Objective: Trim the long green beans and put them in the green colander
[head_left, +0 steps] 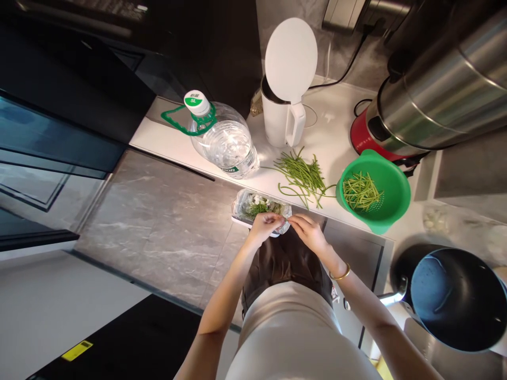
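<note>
My left hand (264,227) and my right hand (311,233) meet in front of my body, thumbs and fingertips pinched close together. Between them shows a tiny bit of a thin green stem (285,219), mostly hidden by the fingers. Just below and behind the hands, a lined waste bin (237,211) hangs at the counter's edge with green and white scraps inside. A loose pile of long green stems (301,173) lies on the counter beyond. To its right, a green colander (398,192) holds short cut stem pieces (361,191).
A large water bottle (227,145) stands left of the pile. Behind it is a white kettle (275,124), lid up. A red and steel appliance (368,126) stands at back right. A dark pan (463,301) sits at right, its handle pointing toward me.
</note>
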### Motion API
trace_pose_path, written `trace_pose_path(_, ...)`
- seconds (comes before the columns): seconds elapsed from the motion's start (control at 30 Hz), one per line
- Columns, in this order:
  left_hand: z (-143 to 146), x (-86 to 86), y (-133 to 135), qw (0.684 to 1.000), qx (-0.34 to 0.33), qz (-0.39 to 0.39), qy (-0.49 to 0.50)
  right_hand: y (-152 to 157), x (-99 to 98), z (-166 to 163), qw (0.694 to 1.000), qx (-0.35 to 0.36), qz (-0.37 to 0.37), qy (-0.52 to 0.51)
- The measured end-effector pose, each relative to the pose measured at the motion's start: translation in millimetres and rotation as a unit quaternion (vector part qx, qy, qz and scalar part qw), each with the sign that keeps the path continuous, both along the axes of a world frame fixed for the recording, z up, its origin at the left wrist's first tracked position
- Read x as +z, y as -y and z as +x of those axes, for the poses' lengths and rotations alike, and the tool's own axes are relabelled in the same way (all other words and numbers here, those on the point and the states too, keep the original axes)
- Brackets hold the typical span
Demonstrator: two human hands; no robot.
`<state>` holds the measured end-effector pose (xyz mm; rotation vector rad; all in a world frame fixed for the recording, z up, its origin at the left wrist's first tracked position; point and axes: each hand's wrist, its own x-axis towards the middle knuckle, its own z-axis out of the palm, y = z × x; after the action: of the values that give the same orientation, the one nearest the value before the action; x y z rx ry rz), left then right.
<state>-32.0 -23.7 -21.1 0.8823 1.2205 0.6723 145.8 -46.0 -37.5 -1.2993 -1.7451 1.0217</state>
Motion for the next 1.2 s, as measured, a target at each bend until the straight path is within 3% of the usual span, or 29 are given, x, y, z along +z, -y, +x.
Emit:
trace_pose_path(0.13,2,0.3,3,0.994,0.001,-0.039,0.101,3,3.7,-12,0.985,-0.079,-0.094,-0.121)
trace_pose_path(0.23,0,-10.2,6,0.995,0.017,-0.037,0.088,0,5.9,-18,0.943,-0.150,-0.170,-0.243)
trace_pose_path(0.37,-17,-40.7,5,0.996,0.065,0.001,-0.059,-11,8.3,-8,0.885,-0.232,-0.193,-0.355)
trace_pose_path(0.47,-35,-64.4,2,0.970,0.094,0.040,-0.220,-17,10.9,5,0.854,-0.254,-0.210,-0.404)
trace_pose_path(0.6,-45,-78.6,-1,0.950,0.101,0.080,-0.285,-17,15.3,9,0.846,-0.245,-0.219,-0.421)
trace_pose_path(0.73,-34,-64.5,-3,0.942,0.050,0.135,-0.304,-13,16.5,0,0.875,-0.220,-0.216,-0.374)
trace_pose_path(0.83,-19,-36.3,-3,0.945,0.041,0.151,-0.288,-9,13.3,-7,0.903,-0.209,-0.196,-0.320)
trace_pose_path(1.0,6,9.6,-1,0.972,0.019,0.160,-0.171,1,4.6,-11,0.961,-0.185,-0.123,-0.164)
trace_pose_path(1.2,18,21.5,0,0.990,0.001,0.102,-0.094,6,3.7,-4,0.995,-0.098,0.011,-0.005)
